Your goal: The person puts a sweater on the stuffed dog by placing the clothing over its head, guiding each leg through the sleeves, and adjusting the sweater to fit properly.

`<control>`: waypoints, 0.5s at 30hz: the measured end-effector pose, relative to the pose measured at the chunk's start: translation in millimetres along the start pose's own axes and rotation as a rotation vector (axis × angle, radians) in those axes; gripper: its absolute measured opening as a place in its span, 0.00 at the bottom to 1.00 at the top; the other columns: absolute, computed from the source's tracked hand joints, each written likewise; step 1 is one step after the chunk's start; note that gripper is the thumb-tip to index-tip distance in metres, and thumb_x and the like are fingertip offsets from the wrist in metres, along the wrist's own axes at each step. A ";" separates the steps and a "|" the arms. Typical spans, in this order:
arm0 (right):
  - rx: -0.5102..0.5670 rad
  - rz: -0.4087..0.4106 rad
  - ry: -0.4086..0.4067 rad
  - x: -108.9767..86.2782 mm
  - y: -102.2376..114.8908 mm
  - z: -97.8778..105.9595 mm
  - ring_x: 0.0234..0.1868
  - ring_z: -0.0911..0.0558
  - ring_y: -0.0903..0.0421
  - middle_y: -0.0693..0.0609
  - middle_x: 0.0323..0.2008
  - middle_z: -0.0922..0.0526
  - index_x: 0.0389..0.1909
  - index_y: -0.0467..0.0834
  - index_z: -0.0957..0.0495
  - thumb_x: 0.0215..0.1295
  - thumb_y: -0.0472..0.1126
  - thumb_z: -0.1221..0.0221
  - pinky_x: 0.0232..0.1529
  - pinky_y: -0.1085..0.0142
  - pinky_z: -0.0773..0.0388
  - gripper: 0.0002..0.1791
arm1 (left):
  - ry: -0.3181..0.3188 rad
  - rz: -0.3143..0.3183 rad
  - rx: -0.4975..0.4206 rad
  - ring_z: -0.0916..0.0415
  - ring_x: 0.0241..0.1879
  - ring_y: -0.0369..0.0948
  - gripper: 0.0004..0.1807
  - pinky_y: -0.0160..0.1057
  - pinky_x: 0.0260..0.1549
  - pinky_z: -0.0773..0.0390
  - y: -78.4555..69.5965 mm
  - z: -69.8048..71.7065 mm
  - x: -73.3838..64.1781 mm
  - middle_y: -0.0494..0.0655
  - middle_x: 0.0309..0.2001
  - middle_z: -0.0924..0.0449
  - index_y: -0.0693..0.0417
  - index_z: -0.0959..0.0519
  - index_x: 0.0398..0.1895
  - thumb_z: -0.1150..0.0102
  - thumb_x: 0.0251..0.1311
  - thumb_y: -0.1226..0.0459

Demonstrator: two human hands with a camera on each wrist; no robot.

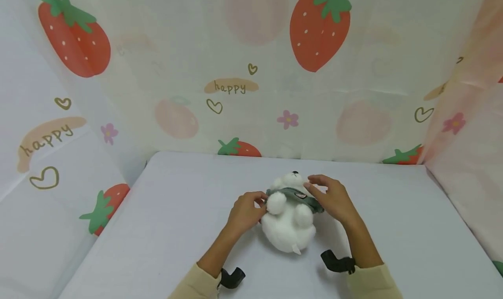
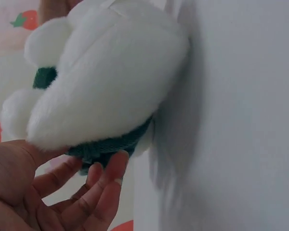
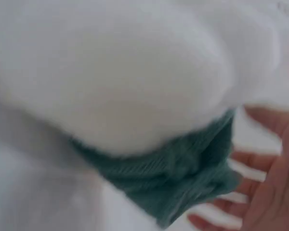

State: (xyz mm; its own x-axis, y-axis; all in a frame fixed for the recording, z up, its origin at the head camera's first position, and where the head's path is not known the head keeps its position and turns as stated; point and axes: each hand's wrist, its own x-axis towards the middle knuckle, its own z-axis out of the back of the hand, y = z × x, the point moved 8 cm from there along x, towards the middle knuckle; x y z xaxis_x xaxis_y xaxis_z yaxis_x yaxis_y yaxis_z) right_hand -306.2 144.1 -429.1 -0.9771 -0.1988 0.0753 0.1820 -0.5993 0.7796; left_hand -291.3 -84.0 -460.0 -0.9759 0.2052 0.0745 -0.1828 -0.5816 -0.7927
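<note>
A white plush toy [image 1: 288, 231] with a dark nose lies belly up on the white table, a green knitted scarf [image 1: 292, 194] around its neck. My left hand [image 1: 246, 212] holds the toy's side at the scarf. In the left wrist view, the left fingers [image 2: 116, 166] curl against the scarf [image 2: 108, 147], and the thumb tip is hidden behind the plush. My right hand [image 1: 330, 198] is beside the toy's head with its fingers spread. Blurred in the right wrist view, the right fingers [image 3: 253, 161] stand near the scarf's loose end [image 3: 183, 192], apparently holding nothing.
The white table [image 1: 177, 194] is bounded by a strawberry-print cloth [image 1: 251, 115] at the back and sides. A black wrist device [image 1: 338, 263] sits at the right cuff, and a similar black device [image 1: 232, 278] at the left.
</note>
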 end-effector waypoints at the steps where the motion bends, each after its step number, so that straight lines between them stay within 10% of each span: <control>1: 0.015 0.040 0.009 -1.3 7.3 -1.2 0.69 0.29 0.40 0.42 0.65 0.23 0.67 0.42 0.26 0.71 0.59 0.40 0.64 0.39 0.32 0.32 | -0.004 -0.011 0.009 0.19 0.26 0.38 0.08 0.36 0.22 0.24 -1.2 -0.4 0.6 0.43 0.36 0.15 0.50 0.14 0.45 0.38 0.66 0.61; 7: 0.042 0.162 0.092 -10.0 41.1 -21.1 0.75 0.38 0.44 0.48 0.73 0.32 0.72 0.48 0.31 0.59 0.61 0.30 0.69 0.38 0.40 0.43 | -0.043 -0.073 -0.050 0.16 0.39 0.41 0.06 0.41 0.38 0.17 -11.0 1.5 1.8 0.46 0.46 0.14 0.49 0.16 0.43 0.41 0.71 0.61; 15: -0.068 0.089 0.015 -8.0 40.4 -32.5 0.73 0.34 0.42 0.46 0.73 0.32 0.74 0.46 0.33 0.56 0.66 0.30 0.66 0.37 0.35 0.49 | -0.122 -0.194 -0.032 0.17 0.42 0.41 0.05 0.42 0.44 0.18 -32.0 15.4 -3.2 0.44 0.45 0.14 0.50 0.18 0.45 0.42 0.72 0.66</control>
State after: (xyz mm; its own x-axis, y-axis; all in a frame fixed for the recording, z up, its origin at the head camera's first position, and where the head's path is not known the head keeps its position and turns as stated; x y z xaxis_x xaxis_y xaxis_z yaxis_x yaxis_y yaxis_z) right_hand -287.5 96.2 -418.4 -0.9553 -0.2644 0.1324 0.2751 -0.6298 0.7264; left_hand -284.2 -78.2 -425.5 -0.9305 0.2126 0.2983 -0.3661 -0.5150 -0.7751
